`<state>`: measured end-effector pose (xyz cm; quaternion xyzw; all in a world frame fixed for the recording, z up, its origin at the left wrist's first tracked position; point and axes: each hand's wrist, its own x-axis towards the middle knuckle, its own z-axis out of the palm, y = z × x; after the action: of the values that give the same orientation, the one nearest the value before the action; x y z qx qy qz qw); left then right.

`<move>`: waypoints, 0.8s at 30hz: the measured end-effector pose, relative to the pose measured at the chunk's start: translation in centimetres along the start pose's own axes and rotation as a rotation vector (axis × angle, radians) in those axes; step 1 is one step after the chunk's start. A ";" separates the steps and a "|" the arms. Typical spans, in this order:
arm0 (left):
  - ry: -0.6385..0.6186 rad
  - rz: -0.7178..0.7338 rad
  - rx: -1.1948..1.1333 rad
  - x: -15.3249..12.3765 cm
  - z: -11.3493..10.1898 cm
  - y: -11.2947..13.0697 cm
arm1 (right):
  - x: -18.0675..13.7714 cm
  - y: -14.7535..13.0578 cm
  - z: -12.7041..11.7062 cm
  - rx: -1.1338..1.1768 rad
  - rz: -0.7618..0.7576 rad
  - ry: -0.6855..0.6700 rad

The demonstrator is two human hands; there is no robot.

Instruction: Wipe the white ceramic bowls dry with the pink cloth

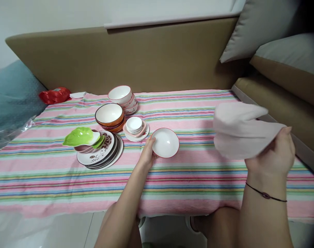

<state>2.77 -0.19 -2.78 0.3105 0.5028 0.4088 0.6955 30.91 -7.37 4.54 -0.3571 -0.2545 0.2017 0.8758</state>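
Note:
My left hand [147, 151] is closed on the left rim of a white bowl [166, 142] with a thin red edge, its thumb over the rim. Whether the bowl touches the striped cloth below cannot be seen. On the right, my right hand [272, 151] grips a pale pink cloth [239, 131] that hangs out to the left, slightly blurred, with part of the fingers hidden behind it. Close to the bowl's left lies a stack of small white dishes [134, 124] on a pink dish and a plate.
Left of the small dishes stand brown bowls [109, 115], white bowls [121, 93] and a stack of plates [96, 154] topped by a green leaf-shaped dish [81, 136]. A red package [55, 95] lies at back left. Cushions [291, 55] and a padded backrest [146, 58] border the striped cloth [195, 186].

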 end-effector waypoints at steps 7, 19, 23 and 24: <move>0.004 -0.009 -0.022 0.0 0.1 0.1 | -0.7 -2.0 -0.9 -0.325 -0.158 -0.024; 0.010 -0.018 -0.002 -0.1 0.3 0.3 | -8.6 5.9 3.3 -1.111 0.024 -1.218; -0.001 -0.005 -0.003 -0.2 0.5 0.2 | -10.5 7.1 2.3 -1.185 -0.196 -1.384; -0.004 -0.003 -0.003 -0.2 0.5 0.1 | -10.5 7.1 2.0 -1.194 -0.226 -1.391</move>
<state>3.15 -0.26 -2.44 0.3092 0.5014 0.4079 0.6976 20.24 -7.21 -2.58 -0.5208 -0.8186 0.1194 0.2108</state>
